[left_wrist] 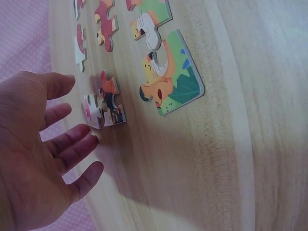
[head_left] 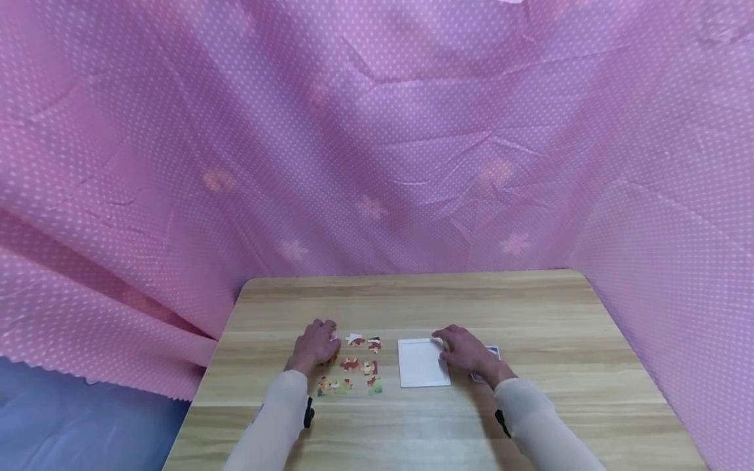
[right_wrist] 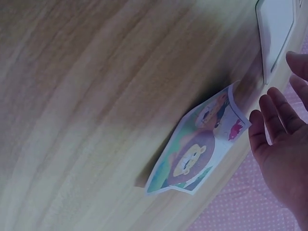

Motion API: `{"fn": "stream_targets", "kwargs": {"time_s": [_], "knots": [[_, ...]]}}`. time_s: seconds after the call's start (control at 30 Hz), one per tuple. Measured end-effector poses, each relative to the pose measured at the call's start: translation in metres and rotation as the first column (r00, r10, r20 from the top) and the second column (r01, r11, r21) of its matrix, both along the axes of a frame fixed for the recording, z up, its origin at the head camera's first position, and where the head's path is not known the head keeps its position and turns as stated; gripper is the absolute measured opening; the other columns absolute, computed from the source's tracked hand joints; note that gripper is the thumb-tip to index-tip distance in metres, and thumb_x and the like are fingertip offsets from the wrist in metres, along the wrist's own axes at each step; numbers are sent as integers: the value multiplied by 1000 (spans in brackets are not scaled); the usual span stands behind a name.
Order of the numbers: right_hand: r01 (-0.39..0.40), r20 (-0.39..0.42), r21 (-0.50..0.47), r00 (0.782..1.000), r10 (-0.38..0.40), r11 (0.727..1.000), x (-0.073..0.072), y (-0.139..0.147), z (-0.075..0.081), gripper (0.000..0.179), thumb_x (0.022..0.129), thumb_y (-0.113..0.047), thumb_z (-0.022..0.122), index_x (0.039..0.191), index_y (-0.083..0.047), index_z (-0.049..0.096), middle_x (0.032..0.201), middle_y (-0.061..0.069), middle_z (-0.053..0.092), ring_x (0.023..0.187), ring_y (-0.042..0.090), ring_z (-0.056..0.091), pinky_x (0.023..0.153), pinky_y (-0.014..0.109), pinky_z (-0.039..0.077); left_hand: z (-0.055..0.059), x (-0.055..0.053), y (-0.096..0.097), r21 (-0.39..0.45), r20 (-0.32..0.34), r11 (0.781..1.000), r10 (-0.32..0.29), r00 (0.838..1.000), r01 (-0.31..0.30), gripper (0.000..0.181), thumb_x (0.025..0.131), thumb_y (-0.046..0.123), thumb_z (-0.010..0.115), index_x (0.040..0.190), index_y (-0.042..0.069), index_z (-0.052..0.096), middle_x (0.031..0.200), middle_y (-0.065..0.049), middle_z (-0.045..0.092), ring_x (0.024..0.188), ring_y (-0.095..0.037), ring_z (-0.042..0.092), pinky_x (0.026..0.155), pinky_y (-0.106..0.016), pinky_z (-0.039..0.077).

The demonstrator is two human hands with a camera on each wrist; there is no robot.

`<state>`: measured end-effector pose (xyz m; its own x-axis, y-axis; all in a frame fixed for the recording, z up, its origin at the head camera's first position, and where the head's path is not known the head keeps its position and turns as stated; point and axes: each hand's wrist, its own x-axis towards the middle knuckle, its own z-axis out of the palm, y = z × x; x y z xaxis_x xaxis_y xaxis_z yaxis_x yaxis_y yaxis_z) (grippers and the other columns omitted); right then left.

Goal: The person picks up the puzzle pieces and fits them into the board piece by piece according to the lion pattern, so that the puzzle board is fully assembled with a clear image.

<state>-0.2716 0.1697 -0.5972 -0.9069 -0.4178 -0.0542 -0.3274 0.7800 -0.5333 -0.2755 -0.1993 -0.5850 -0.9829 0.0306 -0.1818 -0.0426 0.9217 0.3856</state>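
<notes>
My left hand (head_left: 315,344) is at the left side of a group of cardboard jigsaw puzzle pieces (head_left: 350,364), its fingers loosely bent. In the left wrist view, its fingertips come close to a pink-and-white puzzle piece (left_wrist: 92,109); whether they touch it I cannot tell. A corner piece with an orange animal and green leaves (left_wrist: 179,91) lies nearer the camera. My right hand (head_left: 469,352) hovers at the right edge of a white square puzzle tray (head_left: 419,367), with nothing in its fingers. Under that hand lies a creased picture sheet with a lion (right_wrist: 190,156).
Everything lies on a wood-grain table (head_left: 412,432) with rounded far corners. Pink dotted curtains (head_left: 377,163) hang behind it and on both sides. Blue cloth (head_left: 88,418) shows at the lower left.
</notes>
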Motion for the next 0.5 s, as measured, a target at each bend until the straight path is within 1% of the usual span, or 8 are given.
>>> {"fn": "stream_targets", "kwargs": {"time_s": [0.17,0.27,0.5], "knots": [[-24,-39,33,999,25,999,0,2,0,43,81,-12,71,124,-13,64,124,13,59,113,31,56,96,49,46,0,0,-3,-18,-1,1000,0,1000,0,48,90,33,61,133,14,54,129,-15,51,114,-33,50,91,-53,45],[-21,-66,63,998,25,998,0,3,-1,42,80,-14,71,121,-14,65,124,12,60,114,33,55,95,50,46,-1,0,-5,-33,-4,999,-5,1000,5,48,88,32,63,131,13,56,127,-15,51,110,-32,52,88,-51,47],[14,-73,135,997,-4,991,-1,5,-5,46,76,-20,73,121,-19,65,124,8,60,115,31,54,93,52,44,-6,0,-6,-57,-8,998,-1,1000,0,43,89,31,63,127,11,59,129,-17,51,116,-34,50,91,-53,46]]}}
